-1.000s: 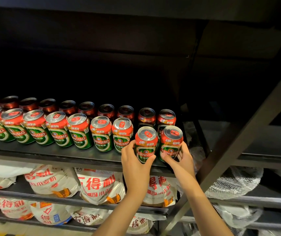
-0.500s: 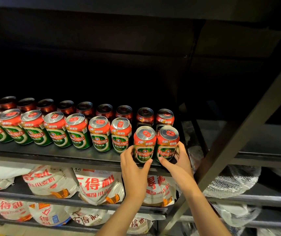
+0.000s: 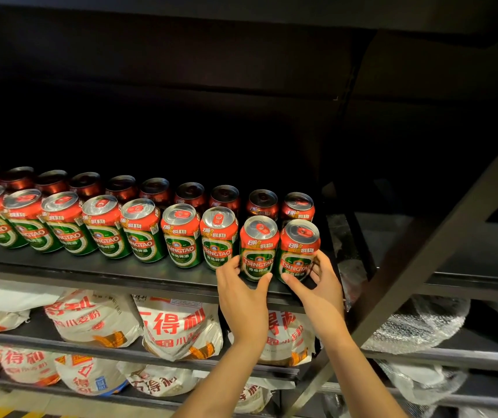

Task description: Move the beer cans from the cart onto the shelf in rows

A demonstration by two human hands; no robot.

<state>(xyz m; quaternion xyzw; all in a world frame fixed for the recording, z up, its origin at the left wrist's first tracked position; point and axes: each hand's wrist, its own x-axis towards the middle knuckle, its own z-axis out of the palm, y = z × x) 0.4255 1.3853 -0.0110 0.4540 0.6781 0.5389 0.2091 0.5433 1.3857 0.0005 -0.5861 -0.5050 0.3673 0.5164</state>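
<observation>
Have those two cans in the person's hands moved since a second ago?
Yes. The two cans slid further back on the shelf, closer to the back row.

Nineteen beer cans (image 3: 182,236), two hands (image 3: 243,300).

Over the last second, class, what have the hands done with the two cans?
The left hand and right hand have slid down their two front cans, fingers loosening at the bases. The cans stay upright on the shelf; the rows are unchanged.
</observation>
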